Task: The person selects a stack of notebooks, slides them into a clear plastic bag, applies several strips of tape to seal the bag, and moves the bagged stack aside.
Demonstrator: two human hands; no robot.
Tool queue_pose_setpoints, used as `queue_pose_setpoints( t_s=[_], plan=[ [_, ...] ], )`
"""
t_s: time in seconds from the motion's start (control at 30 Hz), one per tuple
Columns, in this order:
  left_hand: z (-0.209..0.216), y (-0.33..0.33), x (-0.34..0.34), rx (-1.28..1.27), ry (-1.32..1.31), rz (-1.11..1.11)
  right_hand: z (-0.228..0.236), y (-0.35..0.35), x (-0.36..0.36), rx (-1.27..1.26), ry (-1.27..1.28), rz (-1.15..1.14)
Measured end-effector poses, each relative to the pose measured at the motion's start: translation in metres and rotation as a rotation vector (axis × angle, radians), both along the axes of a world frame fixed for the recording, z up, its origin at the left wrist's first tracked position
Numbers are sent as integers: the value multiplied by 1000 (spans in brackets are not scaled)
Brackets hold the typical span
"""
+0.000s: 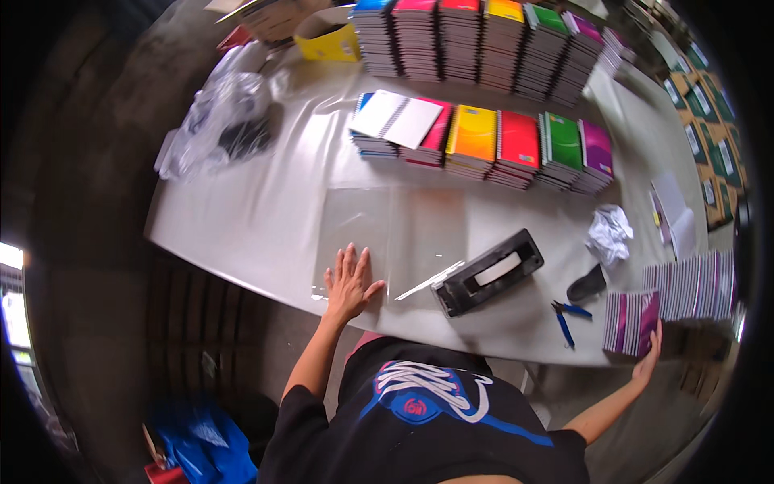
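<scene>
My left hand [348,282] lies flat with spread fingers on a clear plastic sheet or bag [427,222] near the table's front edge. Whether the plastic has one layer or more, I cannot tell. At the far right, my right hand [648,355] rests its stretched fingers against the outer cover of a short row of purple spiral notebooks [630,324]; its thumb is hidden. Between my hands, a black tape dispenser [488,273] sits slantwise, partly beside the plastic's right edge. Blue-handled cutting pliers [569,320] lie spread near the purple notebooks.
Stacks of coloured notebooks [516,141] stand across the table, an opened one [397,118] on top. More notebooks [695,284] fill the right edge. Crumpled white paper [609,234] and a dark object [587,284] lie nearby. Clear plastic wrap [218,121] is heaped at the left.
</scene>
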State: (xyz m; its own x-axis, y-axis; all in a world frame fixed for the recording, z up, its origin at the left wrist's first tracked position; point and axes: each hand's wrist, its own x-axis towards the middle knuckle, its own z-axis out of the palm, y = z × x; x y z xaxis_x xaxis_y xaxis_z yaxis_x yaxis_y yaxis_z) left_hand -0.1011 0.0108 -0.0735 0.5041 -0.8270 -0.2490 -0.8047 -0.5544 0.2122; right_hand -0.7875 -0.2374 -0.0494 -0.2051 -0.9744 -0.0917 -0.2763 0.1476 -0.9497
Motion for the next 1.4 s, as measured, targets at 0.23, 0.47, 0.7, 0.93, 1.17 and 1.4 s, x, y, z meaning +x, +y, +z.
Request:
queue_pose_setpoints(
  t_s=[0.23,0.47,0.7,0.93,1.17,1.4],
  plan=[
    [1,-2,27,-166,-15,173,37,-8,97,-285,164,-118],
    [29,-91,123,-808,249,113,97,17,391,-308,206,289],
    [30,-179,205,-804,433,-112,44,2,666,-378,376,514],
    [37,-215,214,-460,116,-249,16,-49,729,-271,-107,159],
    [14,-202,230,-519,123,-254,67,-38,778,-317,259,753],
    [5,-215,241,-768,579,-103,18,-29,765,-530,918,771]
  ],
)
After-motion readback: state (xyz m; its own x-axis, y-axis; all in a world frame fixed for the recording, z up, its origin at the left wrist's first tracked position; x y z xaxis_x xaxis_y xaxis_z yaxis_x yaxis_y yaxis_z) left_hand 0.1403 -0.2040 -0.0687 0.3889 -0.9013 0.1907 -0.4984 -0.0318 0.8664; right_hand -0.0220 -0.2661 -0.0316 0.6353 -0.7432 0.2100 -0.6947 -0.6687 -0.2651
